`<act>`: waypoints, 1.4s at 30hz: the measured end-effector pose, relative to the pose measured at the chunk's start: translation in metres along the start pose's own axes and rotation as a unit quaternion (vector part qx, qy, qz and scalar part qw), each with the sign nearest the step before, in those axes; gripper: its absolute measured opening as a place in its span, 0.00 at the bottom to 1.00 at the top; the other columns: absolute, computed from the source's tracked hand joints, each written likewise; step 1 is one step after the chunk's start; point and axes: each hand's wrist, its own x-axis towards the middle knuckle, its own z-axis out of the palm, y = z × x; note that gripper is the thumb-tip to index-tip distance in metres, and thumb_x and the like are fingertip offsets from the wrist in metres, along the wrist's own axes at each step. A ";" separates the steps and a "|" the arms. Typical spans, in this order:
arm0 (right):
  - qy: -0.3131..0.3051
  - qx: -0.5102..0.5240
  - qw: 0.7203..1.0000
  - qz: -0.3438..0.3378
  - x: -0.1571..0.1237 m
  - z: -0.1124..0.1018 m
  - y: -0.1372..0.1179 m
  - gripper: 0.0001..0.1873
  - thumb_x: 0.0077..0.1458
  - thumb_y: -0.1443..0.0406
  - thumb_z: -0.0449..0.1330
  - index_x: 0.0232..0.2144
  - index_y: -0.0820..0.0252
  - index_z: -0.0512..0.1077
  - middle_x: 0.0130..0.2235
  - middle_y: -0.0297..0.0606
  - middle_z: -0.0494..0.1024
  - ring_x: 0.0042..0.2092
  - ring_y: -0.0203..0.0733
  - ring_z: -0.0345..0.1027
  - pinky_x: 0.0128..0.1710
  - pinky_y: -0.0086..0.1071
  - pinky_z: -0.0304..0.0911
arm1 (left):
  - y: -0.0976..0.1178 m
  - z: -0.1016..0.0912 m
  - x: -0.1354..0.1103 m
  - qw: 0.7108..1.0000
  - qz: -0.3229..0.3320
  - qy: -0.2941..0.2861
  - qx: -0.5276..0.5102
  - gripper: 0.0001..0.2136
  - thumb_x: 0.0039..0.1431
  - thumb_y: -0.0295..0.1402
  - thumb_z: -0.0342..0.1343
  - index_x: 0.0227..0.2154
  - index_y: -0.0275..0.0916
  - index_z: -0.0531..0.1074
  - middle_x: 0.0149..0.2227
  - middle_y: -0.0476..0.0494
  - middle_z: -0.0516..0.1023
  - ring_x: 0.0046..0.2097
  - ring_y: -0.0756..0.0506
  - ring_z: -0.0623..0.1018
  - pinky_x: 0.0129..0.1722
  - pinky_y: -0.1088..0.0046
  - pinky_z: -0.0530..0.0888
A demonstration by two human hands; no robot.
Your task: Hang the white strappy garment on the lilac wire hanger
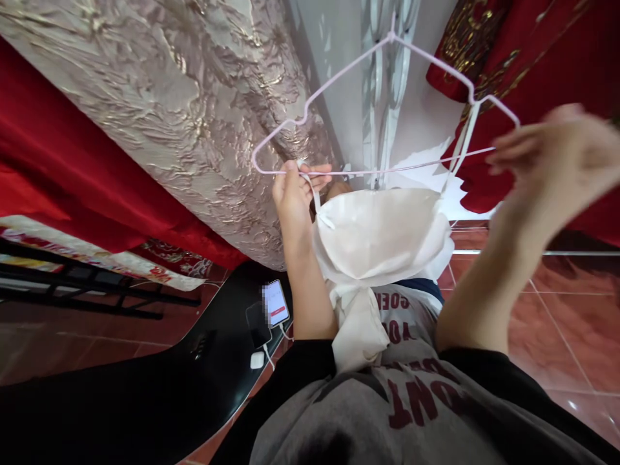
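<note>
A pale pink clothes hanger (339, 74) is up in front of me, its top running out of the upper edge. Below it hangs a white garment (382, 236) with thin straps. One strap (465, 139) is looped over the hanger's right notch. My left hand (295, 187) has its thumb on the lower bar near the left corner, pinching the bar with the garment's other strap (314, 194); its remaining fingers reach behind. My right hand (547, 152), smeared by motion, is at the hanger's right corner and hides it; its grip is unclear.
A textured pinkish cloth (194, 116) hangs at the left, and red cloth with gold trim (542, 77) at the right. On a black curved surface (145, 400) lie two phones, the lit one (277, 303) plugged in, and a small white case (257, 360). Red floor tiles (571, 323) show below.
</note>
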 end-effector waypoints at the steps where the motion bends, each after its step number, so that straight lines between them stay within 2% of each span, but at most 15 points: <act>1: 0.004 -0.002 1.000 0.007 0.001 0.002 0.004 0.13 0.69 0.54 0.61 0.51 0.50 0.77 0.46 0.45 0.82 0.50 0.48 0.75 0.49 0.44 0.72 | -0.001 0.000 0.000 1.000 0.008 -0.001 0.002 0.19 0.69 0.52 0.60 0.31 0.43 0.69 0.36 0.38 0.84 0.45 0.40 0.85 0.48 0.64 0.82; 5: 0.042 0.006 0.998 0.042 0.002 0.004 0.032 0.11 0.65 0.56 0.63 0.46 0.51 0.77 0.34 0.42 0.81 0.40 0.47 0.74 0.40 0.44 0.69 | 0.001 0.004 -0.002 0.999 0.019 0.007 0.030 0.23 0.67 0.58 0.58 0.31 0.43 0.68 0.35 0.39 0.83 0.40 0.42 0.85 0.44 0.66 0.82; 9: 0.157 0.043 0.980 0.119 0.007 0.003 0.053 0.01 0.57 0.65 0.65 0.33 0.55 0.77 0.26 0.39 0.78 0.26 0.38 0.65 0.27 0.39 0.59 | 0.005 0.007 -0.003 0.999 0.020 0.022 0.036 0.22 0.67 0.57 0.58 0.31 0.43 0.66 0.33 0.40 0.82 0.38 0.43 0.84 0.41 0.68 0.81; 12: 0.173 0.097 0.976 0.094 0.021 0.004 0.049 0.08 0.50 0.72 0.61 0.27 0.57 0.79 0.22 0.37 0.76 0.21 0.33 0.57 0.22 0.37 0.51 | 0.005 0.005 -0.002 0.998 0.023 0.032 0.039 0.21 0.68 0.55 0.58 0.30 0.44 0.65 0.32 0.42 0.81 0.36 0.43 0.82 0.40 0.69 0.80; 17: 0.209 0.267 0.941 0.018 0.057 -0.003 0.059 0.28 0.42 0.77 0.54 0.43 0.61 0.83 0.42 0.44 0.85 0.29 0.34 0.68 0.29 0.34 0.62 | 0.005 0.004 -0.002 0.998 0.028 0.018 0.056 0.21 0.69 0.55 0.57 0.30 0.45 0.65 0.33 0.42 0.81 0.33 0.44 0.80 0.40 0.68 0.80; 19: 0.285 0.279 0.915 0.064 0.059 -0.012 0.082 0.27 0.45 0.77 0.51 0.44 0.62 0.81 0.45 0.45 0.84 0.31 0.34 0.69 0.34 0.35 0.66 | 0.006 0.004 -0.002 0.998 0.031 0.016 0.057 0.22 0.68 0.57 0.57 0.30 0.44 0.64 0.32 0.42 0.81 0.32 0.45 0.80 0.39 0.68 0.80; 21: 0.392 0.265 0.872 0.122 0.049 -0.019 0.108 0.19 0.56 0.71 0.49 0.42 0.60 0.79 0.46 0.46 0.82 0.31 0.36 0.70 0.37 0.38 0.67 | 0.007 0.005 -0.002 0.998 0.028 0.019 0.055 0.24 0.68 0.59 0.57 0.30 0.44 0.64 0.32 0.42 0.81 0.32 0.45 0.80 0.39 0.68 0.80; 23: 0.471 0.231 0.847 0.083 0.031 -0.021 0.127 0.21 0.56 0.70 0.47 0.43 0.56 0.78 0.46 0.44 0.82 0.34 0.40 0.74 0.40 0.40 0.68 | 0.007 0.006 -0.001 0.998 0.017 0.024 0.051 0.24 0.68 0.59 0.57 0.29 0.43 0.64 0.32 0.42 0.81 0.32 0.45 0.80 0.39 0.69 0.80; 25: 0.487 0.193 0.851 0.037 0.015 -0.015 0.129 0.21 0.52 0.71 0.47 0.38 0.53 0.78 0.38 0.41 0.81 0.35 0.42 0.75 0.38 0.41 0.68 | 0.006 0.007 -0.001 0.999 0.007 0.027 0.043 0.23 0.69 0.57 0.58 0.29 0.43 0.65 0.33 0.41 0.82 0.33 0.46 0.81 0.39 0.70 0.80; 28: 0.420 0.139 0.897 -0.001 0.002 0.002 0.099 0.17 0.53 0.71 0.49 0.34 0.55 0.78 0.33 0.42 0.80 0.33 0.45 0.77 0.35 0.43 0.71 | 0.003 0.008 -0.002 0.999 -0.001 0.027 0.027 0.22 0.70 0.54 0.58 0.30 0.43 0.66 0.34 0.40 0.83 0.34 0.45 0.82 0.41 0.70 0.81; 30: 0.296 0.128 0.946 -0.040 0.000 0.015 0.073 0.15 0.57 0.69 0.57 0.42 0.53 0.81 0.40 0.43 0.85 0.43 0.50 0.81 0.44 0.47 0.76 | 0.001 0.008 -0.002 0.999 -0.007 0.023 0.022 0.22 0.70 0.54 0.58 0.30 0.42 0.67 0.35 0.40 0.83 0.35 0.45 0.82 0.41 0.70 0.81; 32: 0.151 0.090 0.983 -0.053 0.000 0.028 0.054 0.12 0.60 0.67 0.61 0.43 0.51 0.81 0.45 0.40 0.86 0.48 0.50 0.82 0.52 0.48 0.77 | 0.001 0.007 -0.003 1.000 -0.014 0.013 0.021 0.21 0.71 0.54 0.57 0.31 0.43 0.68 0.36 0.40 0.84 0.34 0.45 0.82 0.41 0.69 0.81; 35: 0.019 0.033 0.998 -0.045 -0.001 0.041 0.048 0.09 0.61 0.68 0.62 0.39 0.53 0.82 0.43 0.36 0.87 0.48 0.48 0.82 0.54 0.48 0.76 | 0.003 0.002 -0.003 1.000 -0.026 0.002 -0.006 0.16 0.76 0.47 0.49 0.36 0.43 0.71 0.40 0.39 0.85 0.34 0.45 0.81 0.42 0.67 0.80; 38: 0.011 0.008 0.999 -0.038 -0.002 0.042 0.054 0.10 0.61 0.69 0.61 0.37 0.54 0.83 0.40 0.35 0.87 0.44 0.47 0.82 0.50 0.46 0.75 | 0.005 -0.011 0.000 0.997 0.022 0.037 -0.071 0.12 0.76 0.35 0.44 0.45 0.42 0.73 0.45 0.41 0.86 0.40 0.45 0.83 0.48 0.65 0.79; 42: 0.060 -0.002 0.998 -0.031 -0.001 0.028 0.059 0.10 0.60 0.69 0.62 0.36 0.52 0.83 0.39 0.34 0.87 0.42 0.47 0.81 0.52 0.49 0.73 | 0.004 -0.036 0.009 0.976 0.193 0.093 -0.047 0.10 0.62 0.24 0.59 0.44 0.44 0.76 0.49 0.51 0.85 0.52 0.45 0.82 0.60 0.61 0.76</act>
